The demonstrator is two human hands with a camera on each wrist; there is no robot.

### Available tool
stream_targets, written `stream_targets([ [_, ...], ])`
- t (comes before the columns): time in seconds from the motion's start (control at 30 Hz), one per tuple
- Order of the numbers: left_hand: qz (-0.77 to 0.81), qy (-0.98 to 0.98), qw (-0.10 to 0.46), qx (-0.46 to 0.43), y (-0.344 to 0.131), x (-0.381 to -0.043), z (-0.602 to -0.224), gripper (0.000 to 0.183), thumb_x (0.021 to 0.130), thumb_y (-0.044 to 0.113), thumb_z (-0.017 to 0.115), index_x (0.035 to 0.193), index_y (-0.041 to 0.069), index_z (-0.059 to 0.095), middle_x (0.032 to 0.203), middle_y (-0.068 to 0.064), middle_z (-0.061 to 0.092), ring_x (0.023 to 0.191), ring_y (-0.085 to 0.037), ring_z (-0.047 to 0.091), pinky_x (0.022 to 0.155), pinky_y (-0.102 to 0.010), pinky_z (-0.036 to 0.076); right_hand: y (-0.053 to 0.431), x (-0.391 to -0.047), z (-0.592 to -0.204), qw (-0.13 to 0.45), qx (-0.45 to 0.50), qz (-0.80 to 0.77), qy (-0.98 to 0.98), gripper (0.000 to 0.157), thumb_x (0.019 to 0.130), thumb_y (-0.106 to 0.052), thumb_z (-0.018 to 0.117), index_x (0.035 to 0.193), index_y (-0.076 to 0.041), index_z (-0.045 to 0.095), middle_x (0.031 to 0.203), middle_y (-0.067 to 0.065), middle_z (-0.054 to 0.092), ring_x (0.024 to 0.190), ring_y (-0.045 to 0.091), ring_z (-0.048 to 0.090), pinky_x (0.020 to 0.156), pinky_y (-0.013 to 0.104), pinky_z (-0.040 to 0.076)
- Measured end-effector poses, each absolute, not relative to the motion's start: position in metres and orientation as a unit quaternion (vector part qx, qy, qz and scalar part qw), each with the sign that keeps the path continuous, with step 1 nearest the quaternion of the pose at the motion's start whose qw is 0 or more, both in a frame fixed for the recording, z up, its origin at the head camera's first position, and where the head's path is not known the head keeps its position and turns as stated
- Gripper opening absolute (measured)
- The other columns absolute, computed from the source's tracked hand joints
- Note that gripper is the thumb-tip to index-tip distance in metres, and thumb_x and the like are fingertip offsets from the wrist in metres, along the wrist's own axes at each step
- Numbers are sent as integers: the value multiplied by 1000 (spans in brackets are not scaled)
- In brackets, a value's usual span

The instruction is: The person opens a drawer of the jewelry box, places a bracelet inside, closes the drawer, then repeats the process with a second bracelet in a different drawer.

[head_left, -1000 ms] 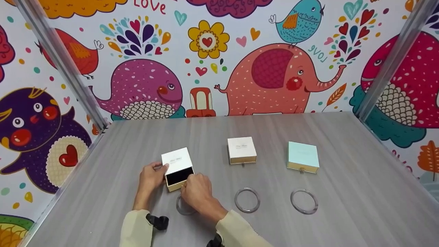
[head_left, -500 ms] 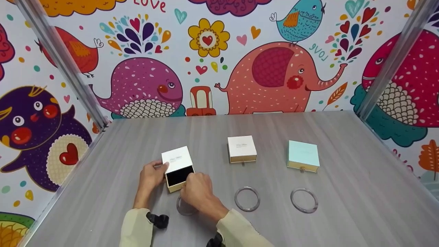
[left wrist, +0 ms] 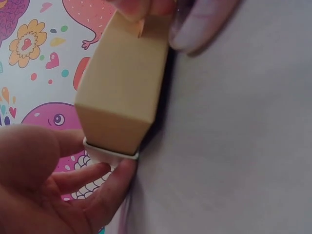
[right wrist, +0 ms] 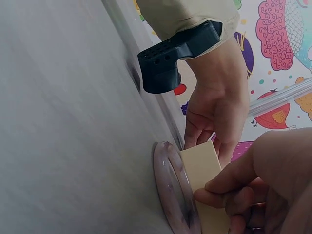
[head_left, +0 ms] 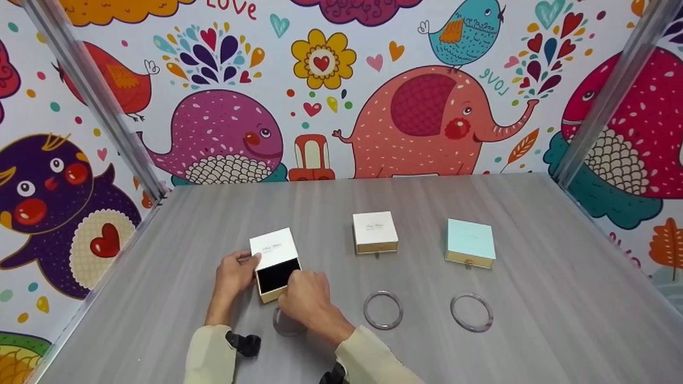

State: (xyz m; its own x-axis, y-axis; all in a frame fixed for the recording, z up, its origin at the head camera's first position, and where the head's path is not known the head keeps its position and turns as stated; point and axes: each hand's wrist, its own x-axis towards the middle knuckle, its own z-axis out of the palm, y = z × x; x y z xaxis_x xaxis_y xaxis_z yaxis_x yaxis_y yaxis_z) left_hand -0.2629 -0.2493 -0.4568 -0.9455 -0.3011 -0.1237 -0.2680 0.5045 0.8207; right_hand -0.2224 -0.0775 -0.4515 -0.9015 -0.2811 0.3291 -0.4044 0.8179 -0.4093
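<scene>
A white drawer box [head_left: 271,247] stands at the left of the table, its black-lined, gold-sided drawer [head_left: 270,296] pulled well out toward me. My left hand [head_left: 235,274] grips the white sleeve at its left side, as the left wrist view shows, with fingers around the sleeve's end [left wrist: 109,155]. At the drawer's front, my right hand [head_left: 308,297] pinches the small pull tab [left wrist: 141,29] between thumb and curled fingers. A grey, marbled bangle [right wrist: 163,190] lies just before the drawer, partly hidden under the right hand in the head view.
Further right are another white drawer box [head_left: 374,229] and a mint-green one [head_left: 469,237], both closed. Nearer me lie two more grey bangles, a middle bangle [head_left: 366,309] and a right bangle [head_left: 453,306]. A patterned wall [head_left: 320,122] rises behind the table [head_left: 533,240].
The drawer has slid slightly farther out toward me, showing more of its black inside. My right hand has moved a little with it; the left hand stays on the sleeve.
</scene>
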Motion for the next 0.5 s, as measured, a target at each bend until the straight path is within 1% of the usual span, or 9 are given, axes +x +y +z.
stream_targets([
  [0.13, -472, -867, 16, 161, -250, -263, -457, 46, 99, 25, 59, 130, -10, 57, 120, -28, 68, 62, -5, 61, 57, -19, 50, -78, -220, -451, 127, 174, 234, -948, 21, 68, -6, 70, 52, -12, 57, 54, 3, 63, 49, 15, 53, 47, 34, 43],
  [0.2, -471, -867, 15, 161, -250, -263, -457, 47, 99, 25, 59, 130, -10, 57, 120, -28, 68, 62, -5, 61, 57, -19, 50, -78, -219, -450, 125, 169, 235, -949, 19, 68, -6, 71, 53, -12, 59, 55, 3, 64, 50, 15, 54, 46, 34, 44],
  [0.3, -472, -866, 17, 162, -250, -264, -457, 47, 99, 25, 59, 131, -10, 57, 119, -28, 69, 61, -5, 61, 57, -19, 49, -78, -219, -449, 116, 166, 240, -949, 21, 67, -6, 71, 53, -12, 57, 55, 2, 62, 49, 14, 52, 46, 34, 44],
  [0.5, -476, -865, 18, 160, -250, -263, -456, 47, 99, 25, 59, 129, -11, 57, 115, -27, 70, 59, -5, 60, 56, -19, 48, -76, -219, -448, 107, 170, 244, -949, 30, 68, -5, 71, 50, -15, 48, 51, 0, 56, 49, 13, 46, 45, 34, 42],
])
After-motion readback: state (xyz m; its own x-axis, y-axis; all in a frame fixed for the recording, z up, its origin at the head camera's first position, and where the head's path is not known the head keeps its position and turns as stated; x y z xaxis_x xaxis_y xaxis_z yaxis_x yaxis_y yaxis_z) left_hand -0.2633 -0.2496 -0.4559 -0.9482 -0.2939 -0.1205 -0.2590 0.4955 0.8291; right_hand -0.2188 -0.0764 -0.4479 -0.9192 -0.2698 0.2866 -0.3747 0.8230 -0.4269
